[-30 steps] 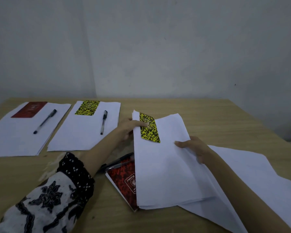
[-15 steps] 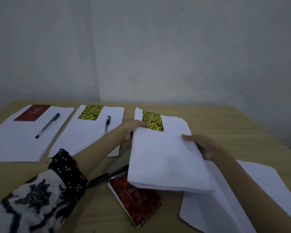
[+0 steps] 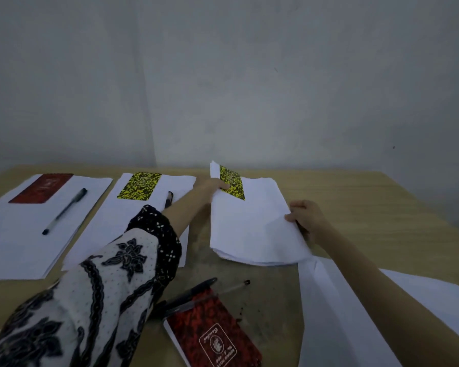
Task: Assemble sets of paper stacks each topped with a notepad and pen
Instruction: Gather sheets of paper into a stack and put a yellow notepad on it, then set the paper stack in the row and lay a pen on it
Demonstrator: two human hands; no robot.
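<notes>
Head view: on a pale wood-grain table point(image 3: 355, 197), both hands hold a thick stack of white sheets point(image 3: 249, 229), its near edge sagging. Left hand point(image 3: 212, 186) grips the far-left edge, thumb pressing down a mottled yellow-and-black notepad point(image 3: 232, 185) on top. Right hand point(image 3: 306, 221) pinches the right edge, fingers curled under. Two finished flat stacks lie left: one with a red notepad point(image 3: 41, 188) and black pen point(image 3: 64, 211). Nearer, a red speckled notebook point(image 3: 212, 335), two loose pens point(image 3: 194, 292), loose sheets point(image 3: 337, 313)
</notes>
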